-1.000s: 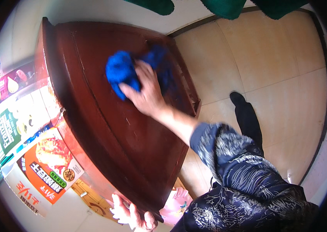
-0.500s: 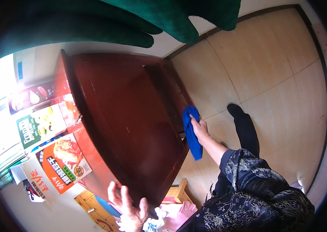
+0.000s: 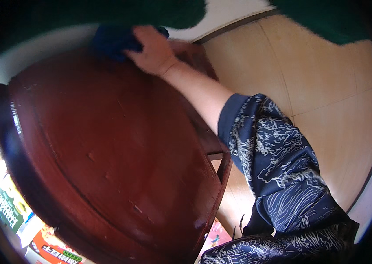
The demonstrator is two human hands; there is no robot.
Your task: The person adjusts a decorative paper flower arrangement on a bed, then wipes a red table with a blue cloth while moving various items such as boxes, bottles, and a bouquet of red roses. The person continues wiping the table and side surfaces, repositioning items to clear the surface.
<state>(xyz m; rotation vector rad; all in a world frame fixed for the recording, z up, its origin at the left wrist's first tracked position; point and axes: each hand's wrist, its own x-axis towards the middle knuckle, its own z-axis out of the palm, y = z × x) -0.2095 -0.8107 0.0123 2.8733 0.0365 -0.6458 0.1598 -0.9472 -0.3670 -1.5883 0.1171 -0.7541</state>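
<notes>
My right hand (image 3: 154, 52) is closed round a bunched blue cloth (image 3: 112, 42) at the far edge of the dark red-brown wooden cabinet (image 3: 120, 141). The cloth appears to lie against the broad panel, though blur and shadow hide the exact contact. Its folds stick out to the left of my fingers and a little beyond them. My right forearm reaches across from the right, over the cabinet's side. My left hand is out of view.
Dark green curtain fabric (image 3: 120, 13) hangs over the far side, near the cloth. Printed boxes, one green and white (image 3: 9, 207) and one orange (image 3: 56, 247), stand beyond the cabinet's left rim. Beige tiled floor (image 3: 327, 88) lies to the right.
My right hand has carried the blue cloth away and left, from beside the cabinet up to its far edge. The view has moved closer to the panel, and my left hand has left it.
</notes>
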